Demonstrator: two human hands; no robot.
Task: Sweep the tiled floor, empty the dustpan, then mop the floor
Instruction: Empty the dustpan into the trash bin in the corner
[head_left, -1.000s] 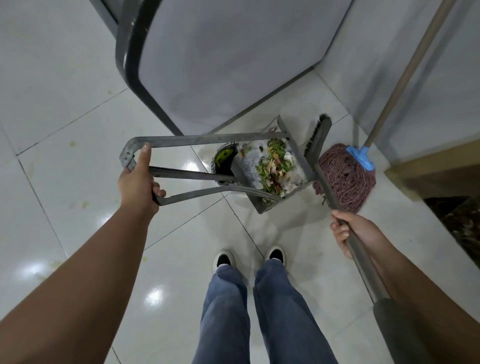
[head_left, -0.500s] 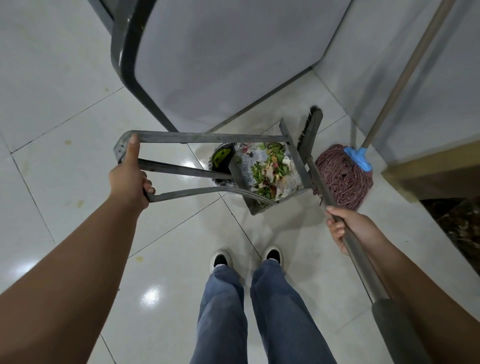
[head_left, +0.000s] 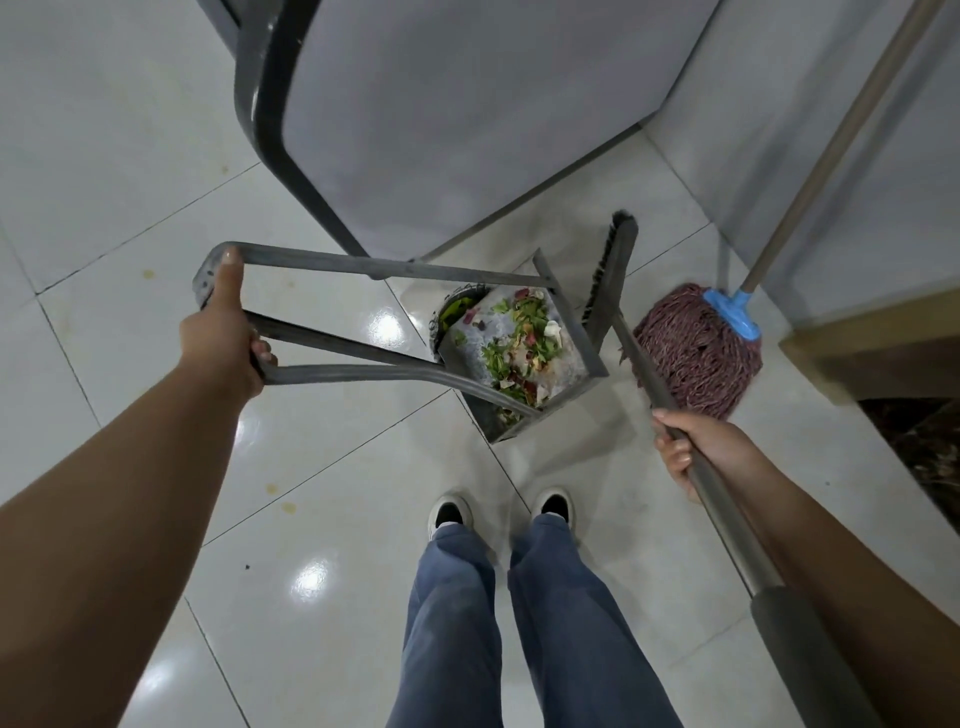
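Hidden: the bin (head_left: 457, 309) under the dustpan (head_left: 524, 358) is mostly covered; only a dark rim with green inside can be made out.
Cut off: the mop (head_left: 698, 353) pole runs out of frame at the top right; the broom (head_left: 670, 415) handle's end leaves at the bottom right.
Left hand (head_left: 221, 332): arm extended, fingers curled round the dustpan's metal frame handle, thumb laid along its top bar.
Right hand (head_left: 691, 452): fingers wrapped round the broom shaft.
Dustpan: held tilted beside the broom head, loaded with green and red scraps (head_left: 519, 348).
Mop: head resting on the tiled floor (head_left: 130, 171) by the wall.
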